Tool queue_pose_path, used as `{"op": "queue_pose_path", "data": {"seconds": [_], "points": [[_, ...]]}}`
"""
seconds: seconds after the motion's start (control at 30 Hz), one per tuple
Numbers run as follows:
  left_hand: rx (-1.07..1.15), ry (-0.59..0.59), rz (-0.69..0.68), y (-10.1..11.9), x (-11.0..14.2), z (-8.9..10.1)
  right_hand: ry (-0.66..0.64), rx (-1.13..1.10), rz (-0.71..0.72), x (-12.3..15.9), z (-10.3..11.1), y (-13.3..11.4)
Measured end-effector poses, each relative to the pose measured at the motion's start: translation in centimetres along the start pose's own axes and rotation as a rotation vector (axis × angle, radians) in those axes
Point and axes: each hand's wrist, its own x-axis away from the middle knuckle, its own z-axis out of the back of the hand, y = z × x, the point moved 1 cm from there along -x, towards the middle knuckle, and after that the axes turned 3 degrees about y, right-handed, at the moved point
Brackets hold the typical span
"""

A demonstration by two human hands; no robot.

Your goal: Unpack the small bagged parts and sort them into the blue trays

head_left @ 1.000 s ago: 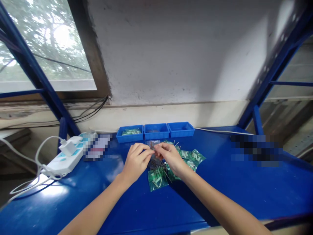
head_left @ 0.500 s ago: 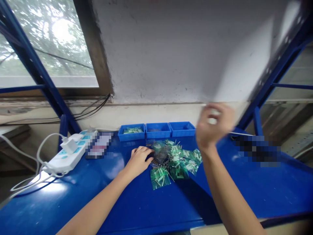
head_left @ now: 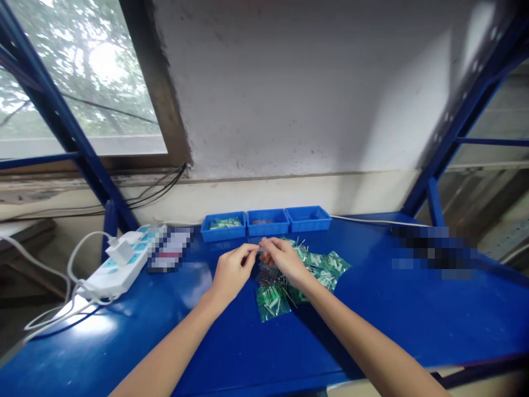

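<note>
My left hand (head_left: 233, 270) is closed in a pinch, its thumb and fingertips meeting those of my right hand (head_left: 286, 261). That one is pinched closed too. Something small and pale shows between the fingertips, too little of it visible to name. Just below and behind the hands lies a heap of small clear bags on the blue table (head_left: 248, 347). A green-tinted bag (head_left: 273, 302) of pale, thin pieces lies nearest to me. Another green bag (head_left: 336, 263) sits at the heap's right end. Dark grey bags (head_left: 268, 274) are partly hidden under my right hand.
Three blue trays stand in a row at the back: the left tray (head_left: 224, 234) with green bags, the middle tray (head_left: 268, 227) with brownish pieces, and the right tray (head_left: 309, 225). A white power strip (head_left: 111, 278) with cables and a blurred phone-like object (head_left: 170, 251) lie left.
My right hand swung up and right, away from the heap, then came back to meet my left hand. My left hand stayed by the heap and has lifted from the bags into a pinch.
</note>
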Motion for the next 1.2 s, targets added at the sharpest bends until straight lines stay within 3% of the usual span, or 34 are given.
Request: {"op": "queue_pose_path", "data": {"seconds": [0.07,0.13,0.33,0.43,0.53,0.73,0.83,0.93,1.03,1.1,1.2], "points": [[0.067,-0.017,-0.086,0.4,0.1,-0.1,0.006,-0.108,0.008,-0.2,-0.1,0.1],[0.124,-0.046,-0.061,0.6,0.1,-0.2,0.054,-0.127,0.078,-0.3,0.2,0.0],[0.576,-0.093,0.422,0.3,-0.4,-0.4,0.175,0.204,0.476,1.0,0.6,-1.3],[0.717,-0.047,0.521,-0.1,-0.6,-0.4,0.171,0.4,0.669,1.6,0.0,-1.5],[0.526,0.038,0.411,-0.3,-0.7,-0.3,0.193,0.483,0.619,1.7,-0.4,-1.4],[-0.093,0.097,-0.116,0.6,-0.1,0.2,0.14,0.231,0.216,1.3,0.0,-1.8],[-0.18,0.081,-0.211,1.0,0.2,0.1,0.186,0.136,0.151,0.9,0.0,-1.6],[-0.211,0.013,-0.214,0.3,-0.1,-0.2,0.262,0.073,0.133,0.1,0.6,-1.6],[-0.287,-0.097,-0.122,-1.7,-1.0,-0.9,0.473,0.001,0.218,-0.4,2.9,-3.3],[-0.329,-0.166,-0.077,-3.2,-1.7,-1.6,0.773,-0.04,0.453,0.0,5.2,-5.7],[-0.329,-0.226,-0.076,-4.8,-2.4,-2.5,1.175,0.087,0.837,0.6,7.8,-9.4]]}}
